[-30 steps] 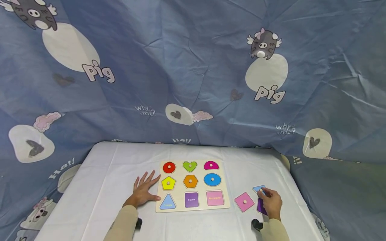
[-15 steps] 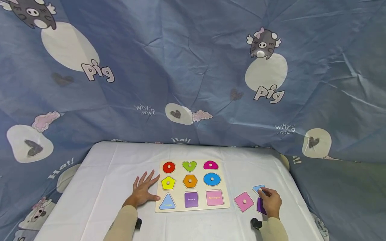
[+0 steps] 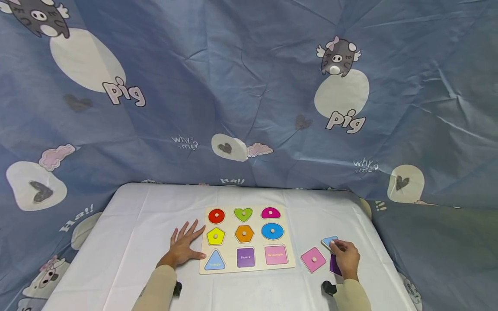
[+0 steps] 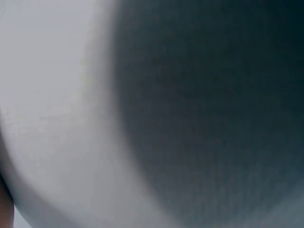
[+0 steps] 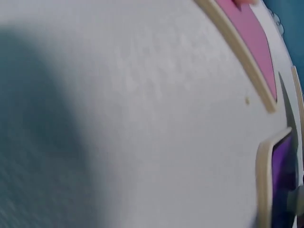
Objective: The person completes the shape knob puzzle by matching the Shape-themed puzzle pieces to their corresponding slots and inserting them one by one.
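Observation:
My left hand lies with its fingers spread at the left edge of a wooden shape-puzzle board, thumb and index tip on the rim. My right hand pinches a light blue triangle puzzle piece by its knob, right of the board; the piece is tilted, its pale edge showing. Just below it a purple square piece is partly hidden by the hand. A pink rectangular piece with a knob lies between that hand and the board. The right wrist view shows the pink piece and purple piece close up.
The board's upper two rows hold knobbed pieces, among them a red circle and a blue oval. Its bottom row has printed triangle, square and rectangle recesses. A white cloth covers the table; a blue patterned curtain hangs behind.
My right hand has shifted slightly left with the triangle piece, which has turned and tipped up a little. The left hand stays at the board; the whole view drifts slightly.

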Available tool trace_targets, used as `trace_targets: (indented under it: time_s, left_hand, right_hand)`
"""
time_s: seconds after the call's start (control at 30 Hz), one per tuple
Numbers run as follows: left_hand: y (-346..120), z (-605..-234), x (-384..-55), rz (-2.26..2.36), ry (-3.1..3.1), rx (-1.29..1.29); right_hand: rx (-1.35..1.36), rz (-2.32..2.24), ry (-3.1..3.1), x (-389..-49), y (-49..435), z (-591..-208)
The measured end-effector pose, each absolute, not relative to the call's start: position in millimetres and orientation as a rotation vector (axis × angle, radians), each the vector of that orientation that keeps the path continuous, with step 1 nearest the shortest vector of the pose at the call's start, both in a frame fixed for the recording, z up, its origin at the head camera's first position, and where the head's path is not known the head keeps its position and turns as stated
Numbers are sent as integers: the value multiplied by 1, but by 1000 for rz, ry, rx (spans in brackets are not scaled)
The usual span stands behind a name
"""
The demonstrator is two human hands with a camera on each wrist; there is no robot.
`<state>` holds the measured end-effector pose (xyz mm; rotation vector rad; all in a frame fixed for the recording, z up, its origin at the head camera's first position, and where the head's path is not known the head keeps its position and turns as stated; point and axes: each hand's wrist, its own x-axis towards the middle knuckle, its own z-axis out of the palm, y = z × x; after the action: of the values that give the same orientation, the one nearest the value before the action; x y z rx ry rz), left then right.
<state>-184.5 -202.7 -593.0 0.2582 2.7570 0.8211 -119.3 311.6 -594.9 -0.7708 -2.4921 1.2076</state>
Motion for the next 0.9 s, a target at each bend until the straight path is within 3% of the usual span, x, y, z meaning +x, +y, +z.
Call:
trace_targets:
  time_s: [0.6, 0.9]
  left_hand:
    - [-203, -593, -185, 825, 2759, 260]
    - [-202, -593, -184, 831, 2753, 251]
  right_hand:
    - [-528, 1281, -2592, -127, 264, -591]
    - [-280, 1275, -2624, -126, 228, -592]
